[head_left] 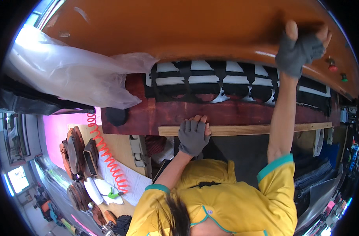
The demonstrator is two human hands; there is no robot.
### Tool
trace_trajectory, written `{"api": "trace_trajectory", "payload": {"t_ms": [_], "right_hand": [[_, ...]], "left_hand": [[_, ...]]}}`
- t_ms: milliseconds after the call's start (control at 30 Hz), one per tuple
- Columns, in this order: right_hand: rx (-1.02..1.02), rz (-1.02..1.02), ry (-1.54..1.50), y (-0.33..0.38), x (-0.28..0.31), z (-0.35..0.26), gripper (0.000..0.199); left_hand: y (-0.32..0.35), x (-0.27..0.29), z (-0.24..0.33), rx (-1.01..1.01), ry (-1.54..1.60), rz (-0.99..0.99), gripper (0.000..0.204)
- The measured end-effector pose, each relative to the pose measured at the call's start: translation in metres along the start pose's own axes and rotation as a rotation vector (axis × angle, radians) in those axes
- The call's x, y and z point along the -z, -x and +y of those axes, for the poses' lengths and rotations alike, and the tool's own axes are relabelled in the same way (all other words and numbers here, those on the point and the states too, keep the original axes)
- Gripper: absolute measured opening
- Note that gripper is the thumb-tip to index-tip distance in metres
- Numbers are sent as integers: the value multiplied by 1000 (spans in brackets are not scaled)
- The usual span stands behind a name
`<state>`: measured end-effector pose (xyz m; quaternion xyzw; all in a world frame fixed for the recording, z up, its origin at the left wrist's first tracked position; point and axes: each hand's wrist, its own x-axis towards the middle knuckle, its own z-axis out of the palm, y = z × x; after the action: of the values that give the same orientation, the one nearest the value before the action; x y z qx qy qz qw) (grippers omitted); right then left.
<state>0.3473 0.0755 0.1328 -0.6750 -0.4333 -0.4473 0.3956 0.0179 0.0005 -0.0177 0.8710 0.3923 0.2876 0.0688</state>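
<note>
My left hand point(194, 136), in a grey fingerless glove, is curled over the wooden strip point(242, 130) along the front edge of a dark red work board point(167, 116). Gloved the same way, my right hand point(299, 51) reaches up to the orange machine panel point(195, 31), its thumb apart from the fingers. Whether it touches the panel I cannot tell. Just right of it are a red push button point(333, 67) and a green button point(344, 78). Beneath the panel, a black sheet with cut-out shapes and white strips point(203, 80) lies on the board.
Clear plastic sheeting point(77, 70) drapes over the board's left end, near a round black piece point(116, 116). A coiled red air hose point(104, 151) hangs to a green nozzle point(115, 194) above papers point(126, 179). Stacked brown sole-shaped pieces point(72, 151) stand at left; dark sheets point(315, 175) lie at right.
</note>
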Motion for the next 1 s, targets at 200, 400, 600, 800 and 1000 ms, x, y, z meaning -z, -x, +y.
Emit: {"api": "trace_trajectory", "payload": {"t_ms": [200, 400, 600, 800, 1000], "right_hand": [[-11, -343, -361, 104, 68, -32, 92], [123, -930, -468, 199, 123, -73, 30], [7, -921, -319, 213, 112, -87, 21], [-66, -874, -360, 214, 123, -94, 19], [-170, -935, -493, 210, 171, -99, 13]], "left_hand": [[-19, -9, -13, -32, -2, -59, 15], [-23, -8, -10, -38, -22, -96, 15], [-25, -8, -10, -14, -20, -82, 14], [-14, 0, 1, 96, 53, -75, 14], [15, 23, 13, 131, 172, -82, 16]]}}
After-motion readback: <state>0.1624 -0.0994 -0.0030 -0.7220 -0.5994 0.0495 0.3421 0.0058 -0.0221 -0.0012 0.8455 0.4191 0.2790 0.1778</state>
